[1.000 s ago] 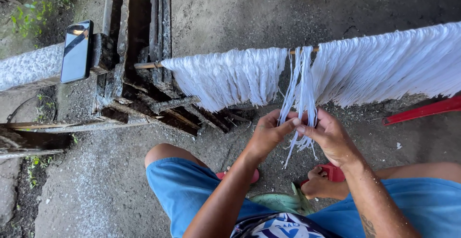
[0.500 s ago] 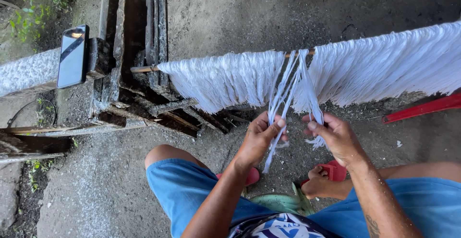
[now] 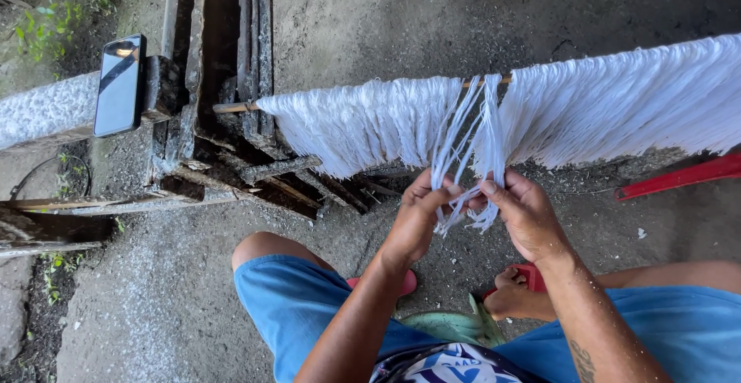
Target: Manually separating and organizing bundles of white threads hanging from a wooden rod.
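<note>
Both hands (image 3: 471,213) on white strands (image 3: 467,132) (hanging)

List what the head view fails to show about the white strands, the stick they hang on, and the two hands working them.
- Stick: mostly wrapped in white strands; right end cut off by the frame edge.
- Left hand and right hand: fingertips buried in the separated bunch, so the exact grip is unclear.
- Bunch ends: tangled, blurred.
</note>
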